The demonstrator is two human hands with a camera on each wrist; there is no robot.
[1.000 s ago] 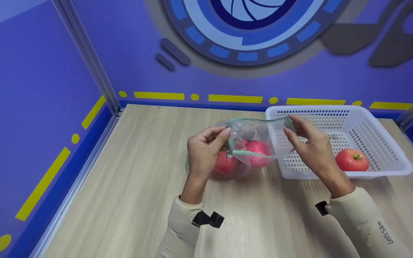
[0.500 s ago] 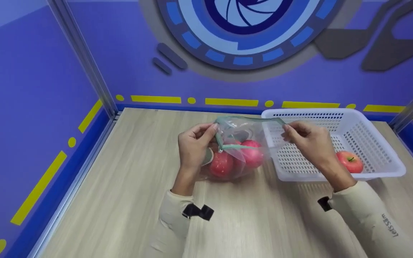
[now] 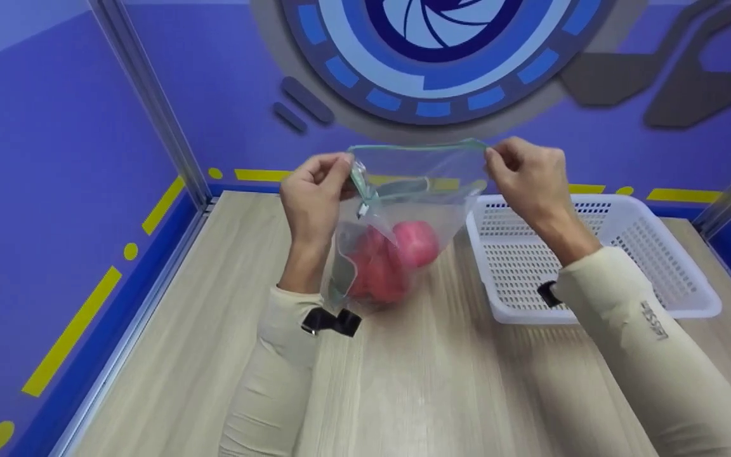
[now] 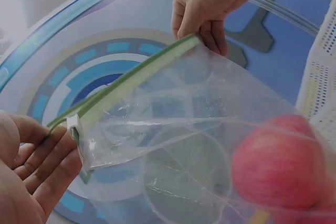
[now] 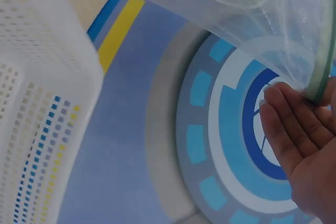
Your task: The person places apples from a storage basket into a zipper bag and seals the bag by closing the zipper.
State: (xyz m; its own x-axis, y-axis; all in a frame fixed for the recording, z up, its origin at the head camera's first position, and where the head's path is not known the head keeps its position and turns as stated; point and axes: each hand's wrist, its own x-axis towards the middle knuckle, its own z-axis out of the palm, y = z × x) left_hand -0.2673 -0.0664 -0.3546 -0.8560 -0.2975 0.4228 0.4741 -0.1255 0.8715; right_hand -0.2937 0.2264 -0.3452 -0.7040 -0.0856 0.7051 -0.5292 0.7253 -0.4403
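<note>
A clear zip bag (image 3: 426, 148) with a green-edged mouth hangs stretched between both hands, with red apples (image 3: 415, 244) in its lower part. At the bag's left top corner, my left hand (image 3: 311, 200) pinches the green edge, right beside a white zip slider (image 4: 75, 123). The opposite corner is pinched between thumb and fingers of my right hand (image 3: 530, 181). Both top corners are raised, and the mouth edge is pulled nearly straight along the back. The bag's bottom is close to the wooden table (image 3: 416, 393). A pale oval print (image 4: 184, 177) shows on the film.
To the right stands a white perforated basket (image 3: 689, 260), partly covered by my right forearm. The sleeve hides the spot where an apple lay in it. Blue panels (image 3: 226, 95) with yellow dashes wall in the table at the back and left.
Both hands have risen, drawing the bag's mouth upward and taut. The apples have slid toward the bag's lower part. The apple in the basket has become hidden behind my right arm.
</note>
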